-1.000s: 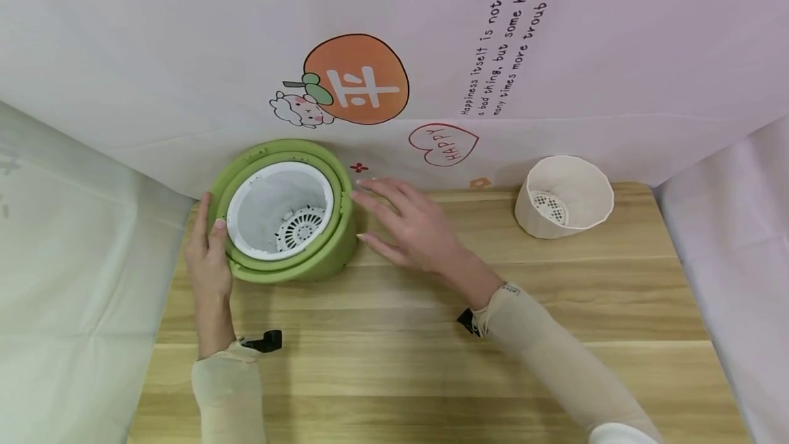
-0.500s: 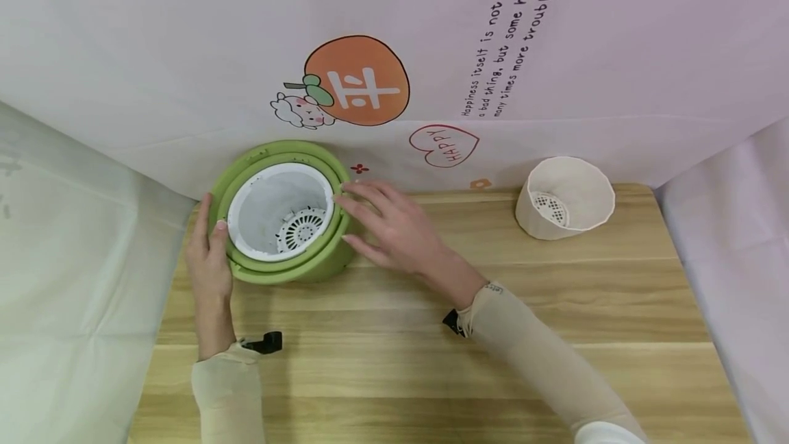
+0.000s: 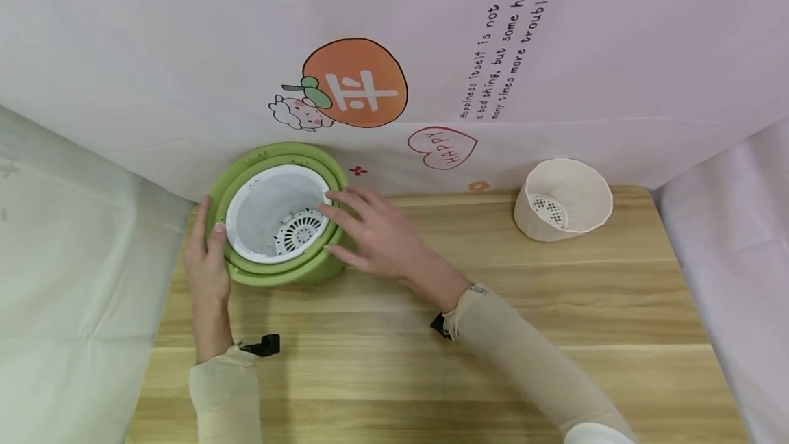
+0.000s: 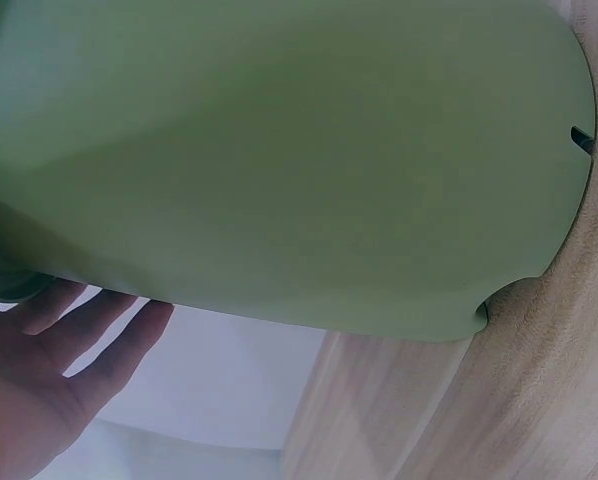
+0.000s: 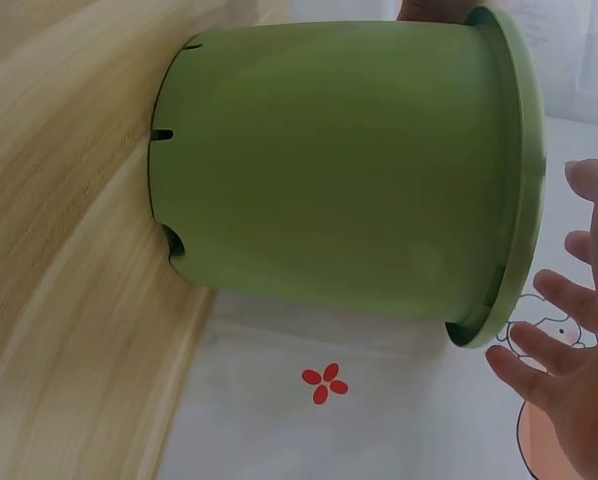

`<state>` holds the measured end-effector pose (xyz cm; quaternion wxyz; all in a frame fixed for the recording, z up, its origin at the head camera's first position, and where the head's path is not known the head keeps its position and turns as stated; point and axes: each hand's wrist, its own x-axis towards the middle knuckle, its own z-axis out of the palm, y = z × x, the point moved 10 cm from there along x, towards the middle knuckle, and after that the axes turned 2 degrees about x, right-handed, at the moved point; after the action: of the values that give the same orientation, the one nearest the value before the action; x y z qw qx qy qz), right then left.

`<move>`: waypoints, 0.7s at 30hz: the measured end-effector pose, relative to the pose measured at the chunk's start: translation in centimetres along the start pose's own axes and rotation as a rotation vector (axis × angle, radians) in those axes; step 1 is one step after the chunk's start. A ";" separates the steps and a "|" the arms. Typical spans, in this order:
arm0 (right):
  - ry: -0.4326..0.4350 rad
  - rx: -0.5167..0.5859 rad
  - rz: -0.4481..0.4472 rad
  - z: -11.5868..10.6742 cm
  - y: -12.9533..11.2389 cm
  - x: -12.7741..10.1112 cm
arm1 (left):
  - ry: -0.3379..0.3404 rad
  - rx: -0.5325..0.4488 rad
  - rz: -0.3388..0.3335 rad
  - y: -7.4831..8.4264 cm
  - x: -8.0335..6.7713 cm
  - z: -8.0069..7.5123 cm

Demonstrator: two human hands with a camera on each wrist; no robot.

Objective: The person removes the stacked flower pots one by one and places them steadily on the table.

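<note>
At the left, a large green flowerpot [image 3: 308, 273] stands on the wooden table with a second green pot [image 3: 246, 177] nested in it. Inside these sits a white flowerpot [image 3: 259, 214] with a slotted bottom. My left hand [image 3: 206, 266] holds the large pot's left side, thumb over the rim and fingers along the outer wall. My right hand [image 3: 382, 235] hovers over the right side of the rims, fingers spread. In the right wrist view those fingers [image 5: 544, 350] stand apart from the green rim [image 5: 527, 190].
A cream faceted flowerpot [image 3: 570, 197] with a perforated bottom stands at the back right of the wooden table [image 3: 493, 375]. A printed white cloth [image 3: 555, 53] hangs right behind the table. Plain cloth [image 3: 68, 279] hangs along the left side.
My right hand has moved left, from beside the large green pot to over its rim and the white pot's right edge. My left hand and the pots have stayed in place.
</note>
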<state>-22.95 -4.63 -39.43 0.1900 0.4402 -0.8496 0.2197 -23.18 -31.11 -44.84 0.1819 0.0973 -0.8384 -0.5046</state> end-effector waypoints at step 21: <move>-0.154 -0.043 0.153 2.2 0.2 1.1 | 0.009 -0.021 0.008 0.2 0.0 0.0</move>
<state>-24.02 -6.48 -40.73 0.1161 0.3854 -0.8973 0.1811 -23.19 -31.02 -44.61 0.1887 0.0944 -0.8326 -0.5121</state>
